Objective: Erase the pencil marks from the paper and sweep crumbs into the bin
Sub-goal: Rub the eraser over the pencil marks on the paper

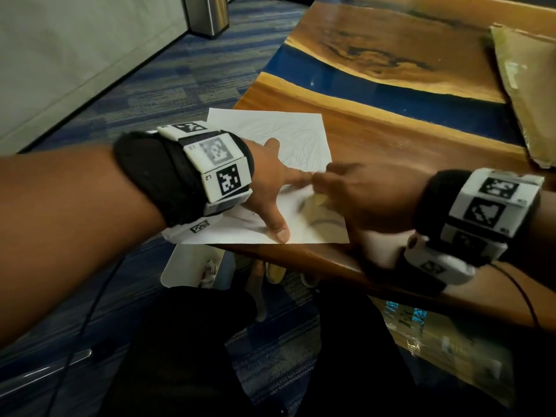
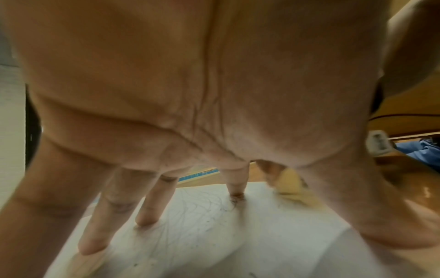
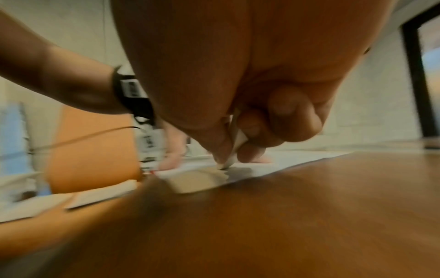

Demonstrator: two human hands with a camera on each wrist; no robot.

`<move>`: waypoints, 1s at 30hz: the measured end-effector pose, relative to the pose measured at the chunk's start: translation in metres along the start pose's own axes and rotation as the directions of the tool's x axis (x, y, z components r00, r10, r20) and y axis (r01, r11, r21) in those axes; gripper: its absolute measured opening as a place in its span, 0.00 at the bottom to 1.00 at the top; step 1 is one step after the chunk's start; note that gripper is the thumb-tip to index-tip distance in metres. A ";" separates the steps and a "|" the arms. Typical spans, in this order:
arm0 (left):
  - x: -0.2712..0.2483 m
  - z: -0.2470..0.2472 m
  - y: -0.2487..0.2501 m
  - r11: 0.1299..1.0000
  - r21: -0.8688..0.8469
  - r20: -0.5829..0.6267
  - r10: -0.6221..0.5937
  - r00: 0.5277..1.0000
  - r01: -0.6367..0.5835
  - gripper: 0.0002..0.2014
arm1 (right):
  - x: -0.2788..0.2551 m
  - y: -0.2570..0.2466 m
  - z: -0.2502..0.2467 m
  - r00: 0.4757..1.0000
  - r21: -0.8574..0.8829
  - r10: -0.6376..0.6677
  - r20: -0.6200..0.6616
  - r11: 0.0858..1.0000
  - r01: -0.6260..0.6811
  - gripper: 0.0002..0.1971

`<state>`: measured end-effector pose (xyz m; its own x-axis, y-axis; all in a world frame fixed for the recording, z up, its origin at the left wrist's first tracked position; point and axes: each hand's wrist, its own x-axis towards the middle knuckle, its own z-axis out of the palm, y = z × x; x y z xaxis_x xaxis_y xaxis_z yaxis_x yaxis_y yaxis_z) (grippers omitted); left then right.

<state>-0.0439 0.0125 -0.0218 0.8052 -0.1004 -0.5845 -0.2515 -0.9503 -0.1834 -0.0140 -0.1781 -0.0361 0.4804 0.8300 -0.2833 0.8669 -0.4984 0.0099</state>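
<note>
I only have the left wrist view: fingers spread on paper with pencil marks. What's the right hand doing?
Observer: In the right wrist view, the right hand pinches a white eraser, its tip down on the paper.
Operator: And where's the bin?
Observer: In the head view, a white bin stands on the floor, just below the table edge where the paper lies.
</note>
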 end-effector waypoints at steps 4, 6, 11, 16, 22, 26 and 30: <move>0.000 0.001 0.001 1.000 0.002 0.001 -0.006 1.000 0.006 0.60 | -0.007 -0.016 0.004 0.991 0.035 -0.128 0.026 0.991 0.127 0.19; 0.000 0.002 0.001 1.000 -0.005 -0.007 -0.007 1.000 0.007 0.59 | -0.001 0.007 0.000 0.998 0.067 0.055 0.026 0.996 -0.057 0.17; -0.004 0.006 0.001 0.990 -0.141 -0.005 -0.030 1.000 0.028 0.55 | 0.005 0.017 -0.001 0.991 0.045 0.135 0.014 0.990 -0.136 0.13; -0.003 0.016 0.005 0.984 -0.175 -0.056 -0.042 0.998 0.031 0.57 | -0.004 -0.005 -0.002 1.000 0.000 0.012 -0.016 1.000 -0.012 0.15; -0.002 0.014 0.006 0.993 -0.108 -0.040 -0.042 0.998 0.037 0.58 | -0.003 0.003 -0.003 1.000 0.004 0.018 -0.002 1.000 -0.018 0.15; -0.003 0.016 0.003 0.993 -0.116 -0.038 -0.015 0.999 0.010 0.61 | -0.006 -0.008 0.004 0.997 -0.005 -0.071 -0.015 0.997 0.071 0.17; -0.002 0.016 0.001 0.995 -0.097 -0.025 0.001 1.000 -0.003 0.64 | -0.008 -0.020 0.006 0.987 -0.011 -0.163 0.009 0.986 0.164 0.18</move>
<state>-0.0542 0.0159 -0.0334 0.8181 -0.1086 -0.5648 -0.2012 -0.9740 -0.1040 -0.0362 -0.1765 -0.0398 0.3310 0.8980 -0.2899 0.9352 -0.3532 -0.0263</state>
